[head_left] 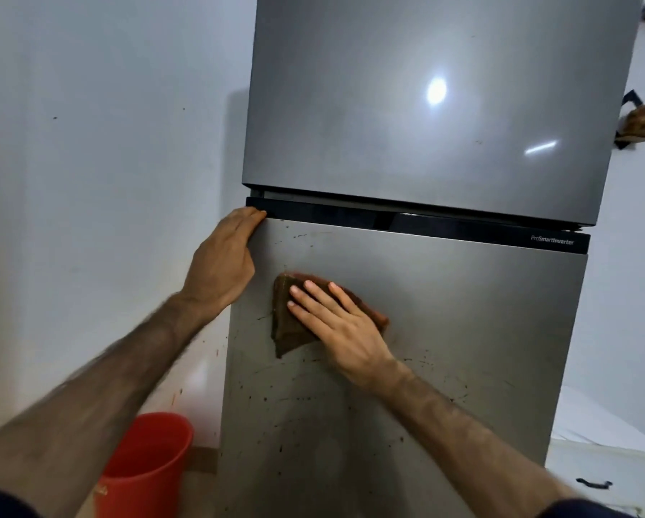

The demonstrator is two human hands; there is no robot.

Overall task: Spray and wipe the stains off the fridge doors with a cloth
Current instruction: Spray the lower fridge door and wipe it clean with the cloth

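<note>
- The wiping step is in hand: the right hand point(345, 323) lies flat on a brown cloth point(289, 327), fingers straight and spread, pressing it against the lower fridge door point(463, 330) in its upper left part.
- The cloth is folded into a rough wedge — its point hangs down below the hand, the rest is trapped under the palm and fingers.
- The left hand point(222, 263) rests on the door's left edge, near the top corner, just under the black trim strip point(425, 222). Its fingers lie along the edge; whether they curl behind the door I cannot tell from here.
- Dark specks and streaks point(295, 398) are scattered over the lower door, thickest below and to the right of the cloth, with a few marks above it near the trim. So this door looks far from done.
- The upper door point(425, 106) shows only glare and a faint speck or two.
- No spray bottle is in sight, so I can't say whether the surface is wet.
- Next, I'd judge, the cloth wants firm sweeps downward and to the right through the spattered patch — the left hand steadying the door against the push.
- A red bucket point(145, 465) stands on the floor at the fridge's lower left, against the white wall point(108, 143).
</note>
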